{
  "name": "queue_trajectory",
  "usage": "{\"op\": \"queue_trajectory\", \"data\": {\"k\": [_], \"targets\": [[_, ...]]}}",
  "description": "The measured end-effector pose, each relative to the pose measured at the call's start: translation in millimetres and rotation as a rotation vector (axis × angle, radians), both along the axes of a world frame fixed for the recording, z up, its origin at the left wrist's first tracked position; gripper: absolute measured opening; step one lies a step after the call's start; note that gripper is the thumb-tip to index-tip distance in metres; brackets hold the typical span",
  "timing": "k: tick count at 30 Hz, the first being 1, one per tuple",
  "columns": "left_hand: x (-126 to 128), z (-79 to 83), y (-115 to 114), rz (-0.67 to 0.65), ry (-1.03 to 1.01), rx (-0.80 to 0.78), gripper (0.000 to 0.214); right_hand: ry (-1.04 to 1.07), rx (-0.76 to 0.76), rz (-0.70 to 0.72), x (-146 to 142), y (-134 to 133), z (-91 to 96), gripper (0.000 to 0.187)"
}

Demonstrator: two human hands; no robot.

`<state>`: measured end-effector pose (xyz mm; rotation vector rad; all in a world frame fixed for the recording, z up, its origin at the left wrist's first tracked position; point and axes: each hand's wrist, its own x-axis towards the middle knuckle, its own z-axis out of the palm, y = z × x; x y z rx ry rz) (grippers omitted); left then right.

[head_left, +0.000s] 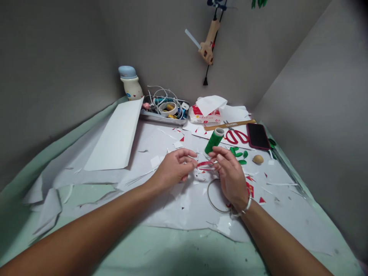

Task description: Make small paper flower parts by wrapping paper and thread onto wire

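Bare forearms [115,220] extend over the counter [138,247] to a red strip [204,165] just in front of the green thread spool [213,142]. Green leaf-shaped pieces [242,162] right of the spool appear finished, while work on the strip looks incomplete; how much is left cannot be told. The left hand [174,167] pinches the strip; the right hand [232,174], fingers loosely curled, seems to touch its other end, any grip unclear.

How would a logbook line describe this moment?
left hand: pinching thin red strip | right hand: at strip's other end | beyond: green thread spool, red-handled metal scissors
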<state>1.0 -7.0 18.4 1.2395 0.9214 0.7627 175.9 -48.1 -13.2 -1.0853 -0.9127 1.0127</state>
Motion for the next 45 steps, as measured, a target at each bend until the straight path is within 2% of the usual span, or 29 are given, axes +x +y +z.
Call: {"op": "queue_trajectory", "data": {"k": [4, 8, 11, 14, 17, 24, 33, 35, 40, 45], "targets": [[1, 8.1, -11, -0.274, -0.035, -0.059, 0.034, 0.088, -0.117, 0.198, -2, -3, 9.3, 0.036], [1, 11.1, -13, -0.334, -0.052, -0.063, 0.034, 0.066, -0.163, 0.397, -2, -4, 11.3, 0.037], [-1, 10.3, -10, -0.331, -0.075, -0.074, 0.036, -0.003, -0.139, 0.432, 0, -4, 7.8, 0.035], [-3, 9.8, -7, -0.342, -0.093, -0.099, 0.038, -0.084, -0.127, 0.366, 1, -4, 4.3, 0.027], [-3, 10.0, -7, -0.353, -0.084, -0.109, 0.045, -0.078, -0.082, 0.287, 1, -4, 3.2, 0.021], [0, 5.2, -8, -0.357, 0.022, -0.178, 0.044, 0.022, 0.042, 0.044, 2, 1, 3.4, 0.019], [0, 2.9, -8, -0.364, 0.011, -0.188, 0.044, 0.006, 0.045, -0.247, 13, 11, 0.8, 0.019], [1, 3.6, -8, -0.364, 0.027, -0.18, 0.045, 0.023, 0.06, -0.259, 15, 12, 1.2, 0.018], [0, 6.0, -8, -0.349, 0.02, -0.169, 0.04, 0.003, -0.001, -0.165, 15, 12, 2.9, 0.015], [0, 6.5, -7, -0.321, 0.005, -0.156, 0.038, -0.06, 0.027, -0.346, 19, 13, 6.3, 0.025]]}}
